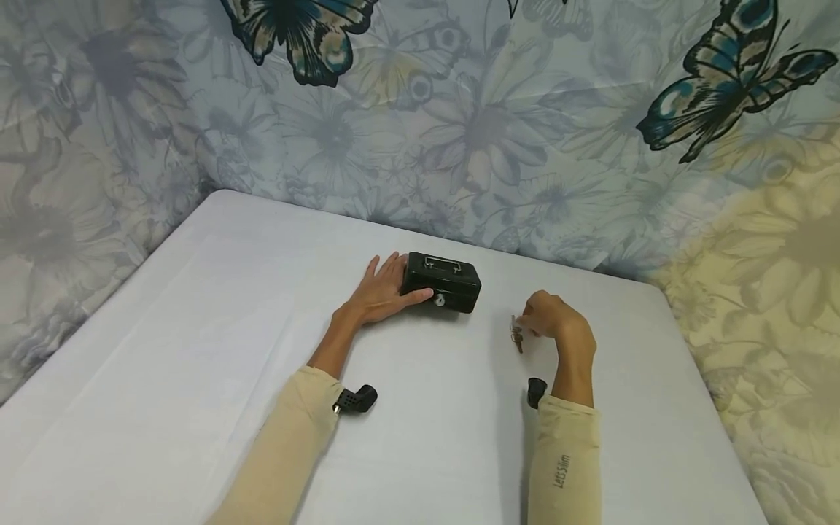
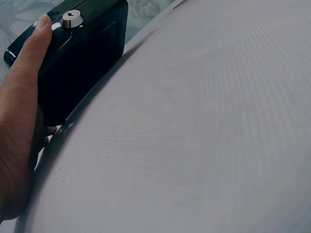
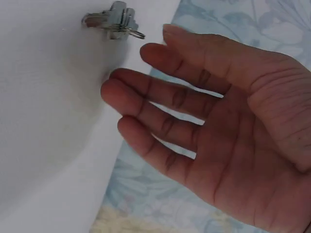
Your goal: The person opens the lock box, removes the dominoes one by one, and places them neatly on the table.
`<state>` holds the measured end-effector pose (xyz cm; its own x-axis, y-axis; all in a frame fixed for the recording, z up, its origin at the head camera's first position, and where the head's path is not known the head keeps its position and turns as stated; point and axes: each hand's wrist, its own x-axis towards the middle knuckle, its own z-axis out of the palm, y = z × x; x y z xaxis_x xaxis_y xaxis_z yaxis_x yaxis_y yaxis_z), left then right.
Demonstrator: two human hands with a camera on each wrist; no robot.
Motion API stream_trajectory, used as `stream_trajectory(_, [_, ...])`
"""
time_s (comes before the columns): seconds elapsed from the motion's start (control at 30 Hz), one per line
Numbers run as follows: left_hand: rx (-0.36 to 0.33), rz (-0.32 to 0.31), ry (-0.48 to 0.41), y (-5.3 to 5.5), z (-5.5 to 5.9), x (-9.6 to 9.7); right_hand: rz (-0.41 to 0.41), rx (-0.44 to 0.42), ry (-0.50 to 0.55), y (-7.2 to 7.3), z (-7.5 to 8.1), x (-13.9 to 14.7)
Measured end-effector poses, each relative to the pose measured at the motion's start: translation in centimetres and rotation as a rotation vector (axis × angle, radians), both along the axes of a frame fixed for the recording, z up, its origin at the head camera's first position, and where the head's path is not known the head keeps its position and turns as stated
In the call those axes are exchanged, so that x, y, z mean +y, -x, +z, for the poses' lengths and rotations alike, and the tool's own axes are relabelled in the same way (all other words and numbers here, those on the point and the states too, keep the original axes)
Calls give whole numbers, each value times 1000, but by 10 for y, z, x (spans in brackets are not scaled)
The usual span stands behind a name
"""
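A small black cash box (image 1: 453, 293) with a metal carry handle (image 1: 442, 264) on its lid stands closed on the white table. My left hand (image 1: 380, 295) rests against its left end, fingers straight and spread. The left thumb lies along the front face, beside the silver round lock (image 2: 73, 18). To the right of the box, a bunch of keys (image 1: 517, 337) on a ring lies on the table. Close to it is my right hand (image 3: 233, 107), fingers loosely bent and nothing between them. In the right wrist view, a small gap separates its fingertips from the key ring (image 3: 137, 34).
The white-covered table (image 1: 164, 350) ends just behind the box and to the right of my right arm. A patterned cloth backdrop (image 1: 420, 131) with flowers and butterflies rises behind it. Black wrist cameras (image 1: 357, 399) are worn at both sleeve cuffs.
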<state>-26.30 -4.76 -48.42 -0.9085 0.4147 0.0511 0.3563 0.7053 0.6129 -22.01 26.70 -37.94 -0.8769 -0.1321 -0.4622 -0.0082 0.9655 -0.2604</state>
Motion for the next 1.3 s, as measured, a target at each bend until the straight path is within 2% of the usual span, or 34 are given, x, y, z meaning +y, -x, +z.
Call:
stream_trajectory(0.3, [-2, -4, -1, 0, 1, 3, -82, -30, -16, 3, -13, 2])
stream_trajectory(0.53, [12, -6, -11, 1, 2, 4, -65, -37, 0, 2, -15, 6])
stream_trajectory(0.9, [-3, 3, 14, 0, 1, 3, -24, -31, 38, 1, -13, 6])
stream_trajectory(1.3, [-3, -2, 2, 1, 1, 4, -67, -25, 16, 5, -15, 4])
